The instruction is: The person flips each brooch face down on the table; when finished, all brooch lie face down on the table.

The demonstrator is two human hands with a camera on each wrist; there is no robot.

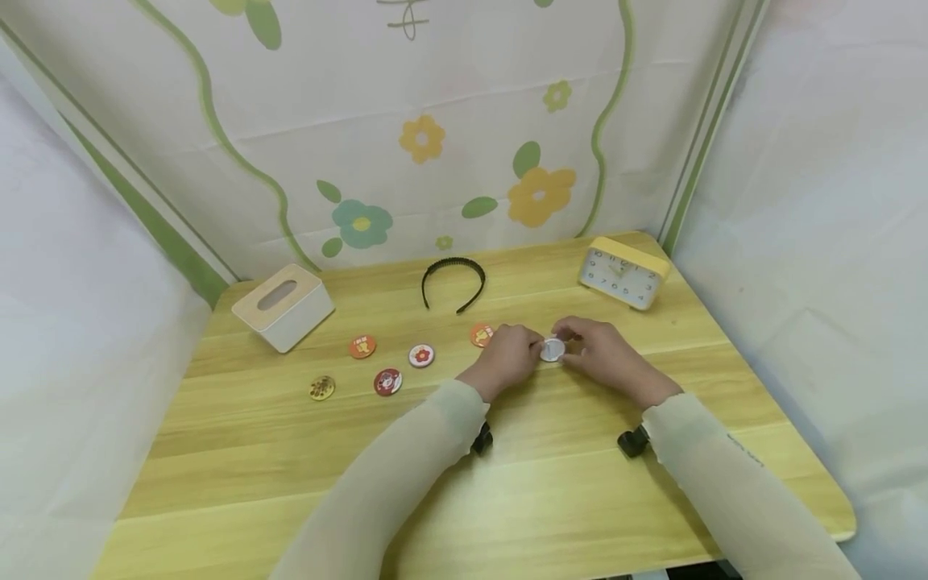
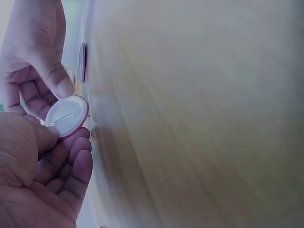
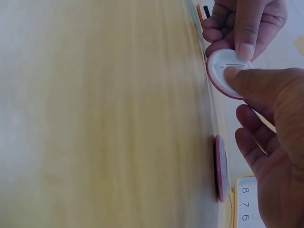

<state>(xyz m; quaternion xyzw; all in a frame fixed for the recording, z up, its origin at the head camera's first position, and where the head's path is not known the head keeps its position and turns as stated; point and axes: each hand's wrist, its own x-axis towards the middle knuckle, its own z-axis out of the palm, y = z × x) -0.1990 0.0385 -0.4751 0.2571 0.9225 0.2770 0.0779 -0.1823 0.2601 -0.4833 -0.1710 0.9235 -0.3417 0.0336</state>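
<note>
Both hands hold a round pin badge [image 1: 553, 349] just above the table, its white back with a thin metal pin facing up and a red rim showing. My left hand [image 1: 510, 358] pinches one edge, thumb [image 2: 47, 137] on the white back and fingers beneath. From the other side my right hand [image 1: 607, 357] holds it, its thumb [image 3: 256, 83] lying over the back near the pin. An orange badge [image 1: 480, 335] lies beside the left hand, partly covered by it. Near the right hand lies another pink-edged badge [image 3: 221, 168], seen edge-on.
To the left lie an orange badge [image 1: 362, 347], a white flower badge [image 1: 421, 355], a red badge [image 1: 387, 382] and a yellow badge [image 1: 322, 387]. Behind them stand a tissue box [image 1: 297, 310], a black headband [image 1: 454, 262] and a yellow-topped clock [image 1: 623, 274]. Curtains border the wooden table [image 1: 290, 475].
</note>
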